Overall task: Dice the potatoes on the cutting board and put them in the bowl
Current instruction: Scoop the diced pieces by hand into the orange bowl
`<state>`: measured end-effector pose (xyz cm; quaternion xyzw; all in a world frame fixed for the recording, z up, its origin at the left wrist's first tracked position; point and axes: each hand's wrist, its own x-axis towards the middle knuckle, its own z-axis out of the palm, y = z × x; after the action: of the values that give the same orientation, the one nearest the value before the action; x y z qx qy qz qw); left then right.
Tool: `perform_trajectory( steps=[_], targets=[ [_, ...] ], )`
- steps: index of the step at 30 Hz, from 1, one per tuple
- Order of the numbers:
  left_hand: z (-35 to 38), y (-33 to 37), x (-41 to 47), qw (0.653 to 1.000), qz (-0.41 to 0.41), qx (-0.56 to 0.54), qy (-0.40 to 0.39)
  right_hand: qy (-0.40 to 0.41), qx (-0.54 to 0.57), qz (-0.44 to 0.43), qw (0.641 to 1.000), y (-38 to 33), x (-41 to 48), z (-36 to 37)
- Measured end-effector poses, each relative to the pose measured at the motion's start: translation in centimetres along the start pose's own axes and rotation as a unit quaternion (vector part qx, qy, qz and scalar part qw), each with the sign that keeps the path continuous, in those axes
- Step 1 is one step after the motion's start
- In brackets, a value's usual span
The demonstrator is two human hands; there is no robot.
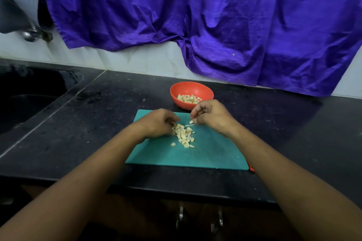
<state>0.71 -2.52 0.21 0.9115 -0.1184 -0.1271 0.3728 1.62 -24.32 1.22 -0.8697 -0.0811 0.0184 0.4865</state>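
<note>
The left hand (156, 123) curls its fingers (172, 119) against the heap of diced potato (184, 136) on the teal cutting board (215, 152) — whether they grip any dice, I cannot tell. The right hand (212, 116) pinches one potato piece (191, 121) in its fingers (196, 112). Just beyond those fingers, the red bowl (189, 86) holds more dice on the black worktop (98, 123).

A purple cloth (215, 15) hangs over the pale wall (121, 58) behind a black countertop (98, 123).
</note>
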Motion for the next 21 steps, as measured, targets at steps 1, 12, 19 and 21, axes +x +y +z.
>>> perform_trajectory(
  steps=[1, 12, 19, 21],
  targets=[
    [-0.3, 0.0, -0.1, 1.000, -0.002, 0.014, -0.028, -0.007, 0.007, -0.003, 1.000, 0.1, -0.1, 0.0],
    [0.1, 1.1, 0.4, 0.992, -0.021, 0.124, -0.023, -0.061, 0.174, 0.064, 0.981, 0.1, -0.5, 0.6],
    [0.4, 1.2, 0.5, 0.993, -0.008, 0.119, 0.005, -0.055, -0.049, 0.092, 0.993, 0.8, -0.1, -0.7],
    [0.0, 1.4, 0.3, 0.995, -0.011, 0.102, 0.012, -0.077, -0.176, 0.085, 0.978, 0.6, 0.1, -0.2]
  ],
)
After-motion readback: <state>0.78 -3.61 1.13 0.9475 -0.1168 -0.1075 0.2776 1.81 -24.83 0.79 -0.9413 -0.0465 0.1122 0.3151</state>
